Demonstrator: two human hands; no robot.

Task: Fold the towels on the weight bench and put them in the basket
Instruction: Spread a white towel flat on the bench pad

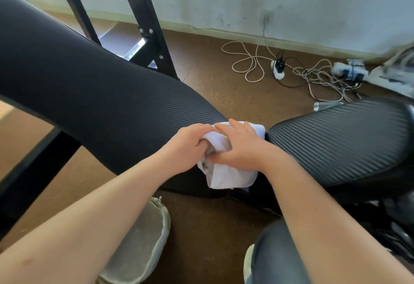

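Left hand (187, 147) grips the towel (228, 177), its fingers curled into a fold. The right hand (238, 147) lies on top with straight fingers and presses the cloth down.

Head view, the only one: the towel sits at the gap between the bench (89, 95) back pad and the seat pad (347, 138), its lower edge hanging over the near side. It is bunched into a small thick bundle, so I judge the folding nearly done on this one. Putting it in the basket is not yet done. The basket (139, 239), as I take it to be, stands on the floor just below, and its inside looks empty. No other towel shows.

The towel is white, soft and creased. Both pads are black, ribbed and rounded, on a black metal frame. The basket looks like pale, limp cloth.
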